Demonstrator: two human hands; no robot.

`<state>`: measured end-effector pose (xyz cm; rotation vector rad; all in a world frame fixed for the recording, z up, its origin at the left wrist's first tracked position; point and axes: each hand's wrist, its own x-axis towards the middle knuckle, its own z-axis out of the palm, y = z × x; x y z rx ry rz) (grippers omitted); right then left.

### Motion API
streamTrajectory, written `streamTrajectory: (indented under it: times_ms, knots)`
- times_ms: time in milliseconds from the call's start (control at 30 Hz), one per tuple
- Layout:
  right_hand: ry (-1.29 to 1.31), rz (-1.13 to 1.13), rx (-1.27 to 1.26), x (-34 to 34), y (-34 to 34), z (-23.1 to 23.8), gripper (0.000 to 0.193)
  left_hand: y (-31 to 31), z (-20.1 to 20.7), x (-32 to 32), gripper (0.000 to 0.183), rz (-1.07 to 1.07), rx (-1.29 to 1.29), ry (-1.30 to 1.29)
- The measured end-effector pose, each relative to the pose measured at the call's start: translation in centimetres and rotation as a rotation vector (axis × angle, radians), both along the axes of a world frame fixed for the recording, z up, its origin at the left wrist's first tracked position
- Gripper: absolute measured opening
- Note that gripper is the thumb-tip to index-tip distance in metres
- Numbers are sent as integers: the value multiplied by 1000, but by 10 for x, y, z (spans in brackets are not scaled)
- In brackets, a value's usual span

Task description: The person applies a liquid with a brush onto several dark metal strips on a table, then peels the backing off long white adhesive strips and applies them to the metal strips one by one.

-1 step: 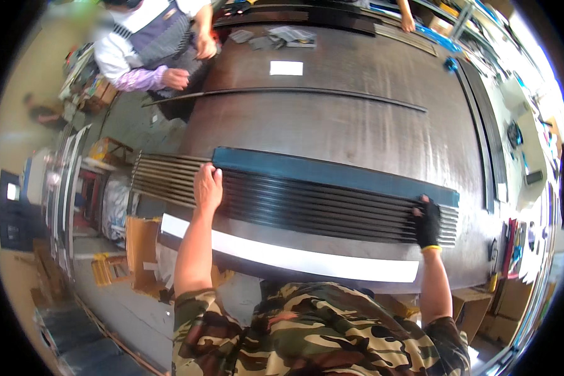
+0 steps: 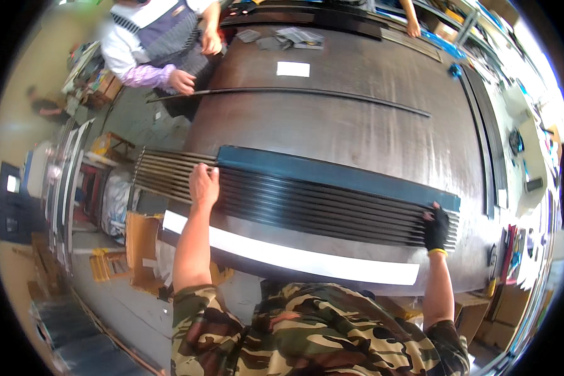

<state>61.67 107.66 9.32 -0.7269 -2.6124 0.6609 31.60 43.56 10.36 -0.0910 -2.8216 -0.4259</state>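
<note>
A row of long, thin parallel rods [image 2: 169, 172] lies across the near part of the table. Their middle stretch [image 2: 294, 203] looks dark blue-black, while both ends are lighter. Along the far side of this row runs a flat, dark blue strip [image 2: 338, 173]. My bare left hand [image 2: 203, 183] is closed at the left end of the dark stretch, fingertips by the strip's corner. What it pinches is hidden. My right hand [image 2: 436, 229], in a black glove with bare fingertips, is closed over the rods near their right end, its fingertips at the strip's lower edge.
A long white strip [image 2: 294, 254] lies along the near table edge. Farther off are a long thin bar [image 2: 313, 93], a white sheet [image 2: 293, 69] and grey pieces [image 2: 288, 39]. A co-worker [image 2: 163, 37] stands at the far left, one hand by the bar's end. Cardboard boxes [image 2: 143, 250] stand below left.
My right hand has shifted a little to the right along the rods. My left hand has moved slightly left and stays by the strip's corner. The whole view has shifted slightly.
</note>
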Motion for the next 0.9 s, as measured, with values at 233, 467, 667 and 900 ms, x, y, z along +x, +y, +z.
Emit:
streamTrajectory:
  times_ms: [233, 467, 667, 900]
  knots:
    - [-120, -114, 506, 28, -14, 1, 44, -192, -26, 65, 54, 627, 155, -63]
    - [194, 1033, -57, -95, -372, 31, 49, -214, -53, 103, 56, 390, 387, -143]
    - [117, 1538, -79, -142, -526, 39, 51, -207, -57, 109, 42, 344, 426, 29]
    - [82, 1564, 105, -147, -554, 27, 41, -188, -40, 120, 16, 167, 131, 333]
